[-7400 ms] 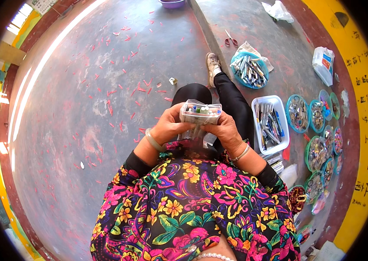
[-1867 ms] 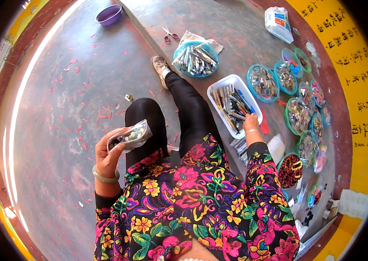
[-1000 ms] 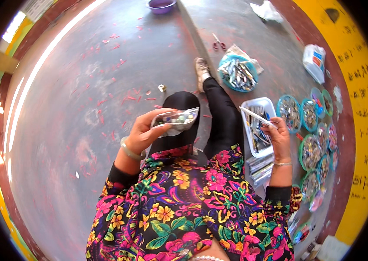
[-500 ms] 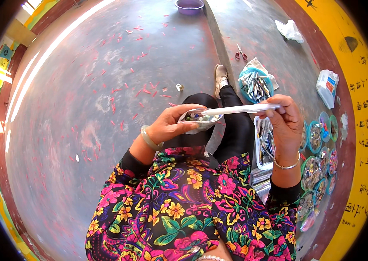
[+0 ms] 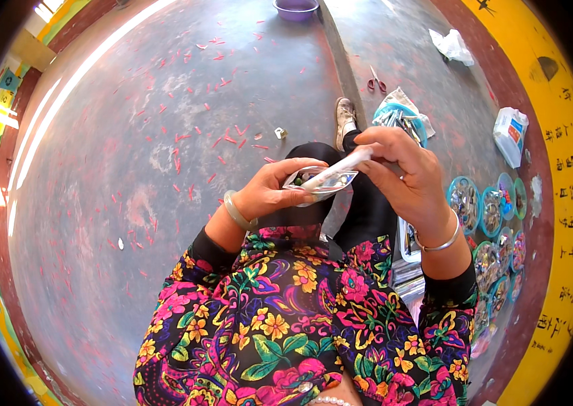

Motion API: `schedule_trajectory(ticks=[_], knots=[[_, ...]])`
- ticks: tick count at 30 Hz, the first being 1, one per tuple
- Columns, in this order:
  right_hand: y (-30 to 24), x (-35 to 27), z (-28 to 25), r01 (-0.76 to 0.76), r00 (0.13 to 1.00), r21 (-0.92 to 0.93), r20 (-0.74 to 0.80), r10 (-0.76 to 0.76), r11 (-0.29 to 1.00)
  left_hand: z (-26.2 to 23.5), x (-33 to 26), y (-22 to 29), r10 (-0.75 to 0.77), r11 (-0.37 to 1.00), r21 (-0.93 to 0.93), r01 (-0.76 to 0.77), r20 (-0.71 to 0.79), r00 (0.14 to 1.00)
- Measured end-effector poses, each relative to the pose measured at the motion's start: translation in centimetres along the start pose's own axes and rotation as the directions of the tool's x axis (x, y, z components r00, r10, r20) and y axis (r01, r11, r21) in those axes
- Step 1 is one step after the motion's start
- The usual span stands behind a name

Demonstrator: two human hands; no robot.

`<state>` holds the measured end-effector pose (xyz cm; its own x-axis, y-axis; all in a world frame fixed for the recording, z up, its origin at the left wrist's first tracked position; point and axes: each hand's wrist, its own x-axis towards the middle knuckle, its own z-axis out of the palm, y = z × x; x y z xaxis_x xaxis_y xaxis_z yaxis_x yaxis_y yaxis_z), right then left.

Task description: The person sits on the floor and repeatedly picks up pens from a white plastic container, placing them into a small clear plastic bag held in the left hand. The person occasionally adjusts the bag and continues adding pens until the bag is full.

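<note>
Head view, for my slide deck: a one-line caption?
Left hand holds a clear pouch open while right hand slides a white stick in.

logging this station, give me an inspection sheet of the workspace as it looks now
surface: grey concrete floor, red scraps scattered.
job's things: small clear bag; long white packet going into it.
clutter: scissors, purple bowl, white bags, round trays of small parts.
grippers: left hand holds the bag; right hand holds the packet.
cables: nothing seen.
surroundings: yellow painted border.
</note>
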<state>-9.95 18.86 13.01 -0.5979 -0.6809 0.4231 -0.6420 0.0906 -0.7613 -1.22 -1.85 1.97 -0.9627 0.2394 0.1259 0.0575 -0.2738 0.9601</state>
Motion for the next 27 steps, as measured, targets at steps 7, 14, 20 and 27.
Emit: schedule_trajectory(ticks=[7, 14, 20, 27], knots=[[-0.6, 1.7, 0.7, 0.145, 0.987, -0.138, 0.091, -0.134, 0.980, 0.3, 0.2, 0.2, -0.049, 0.998, 0.027, 0.049, -0.017, 0.999], [-1.0, 1.7, 0.6, 0.209, 0.977, -0.242, 0.092, -0.192, 0.948, 0.2, 0.3, -0.4, 0.004, 0.999, 0.052, -0.002, -0.035, 0.999], [0.1, 1.0, 1.5, 0.112, 0.990, -0.217, 0.106, -0.090, 0.970, 0.1, 0.4, -0.5, 0.009, 0.998, 0.062, -0.005, -0.061, 0.998], [2.7, -0.2, 3.6, 0.162, 0.982, -0.183, 0.121, -0.142, 0.970, -0.1, 0.3, -0.7, -0.032, 0.999, 0.017, 0.033, -0.055, 0.998]])
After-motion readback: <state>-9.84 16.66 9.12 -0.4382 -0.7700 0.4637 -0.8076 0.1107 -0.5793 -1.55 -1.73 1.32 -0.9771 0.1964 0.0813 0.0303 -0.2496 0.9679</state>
